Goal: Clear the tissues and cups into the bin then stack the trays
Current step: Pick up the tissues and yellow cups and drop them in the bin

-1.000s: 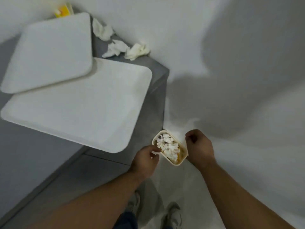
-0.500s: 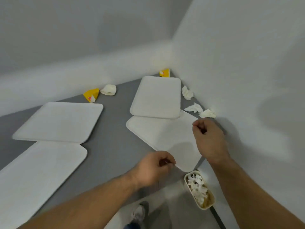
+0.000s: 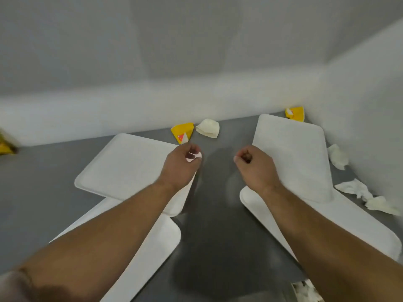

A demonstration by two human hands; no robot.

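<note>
Both my hands reach out over the grey table [image 3: 218, 225]. My left hand [image 3: 182, 163] is curled over the corner of the left back tray [image 3: 126, 164], just below a crushed yellow cup [image 3: 182, 132]; a pale patch shows at its fingertips. A crumpled white cup [image 3: 208, 128] lies beside the yellow one. My right hand [image 3: 254, 163] is a loose fist, holding nothing, beside the right back tray [image 3: 298, 158]. That tray overlaps the right front tray [image 3: 353, 227]. A left front tray [image 3: 152, 247] lies under my left forearm. Tissues [image 3: 354, 188] lie by the right wall.
Another yellow cup [image 3: 295, 113] sits in the back right corner, and a yellow object [image 3: 5, 146] shows at the far left edge. More tissues [image 3: 338, 156] [image 3: 380, 204] line the right wall. The bin [image 3: 305, 289] with tissues inside peeks in at the bottom right. Walls close the back and right.
My view swung up and left from the bin below the table edge to the tabletop. Both hands moved from beside the bin forward over the table towards the back cups.
</note>
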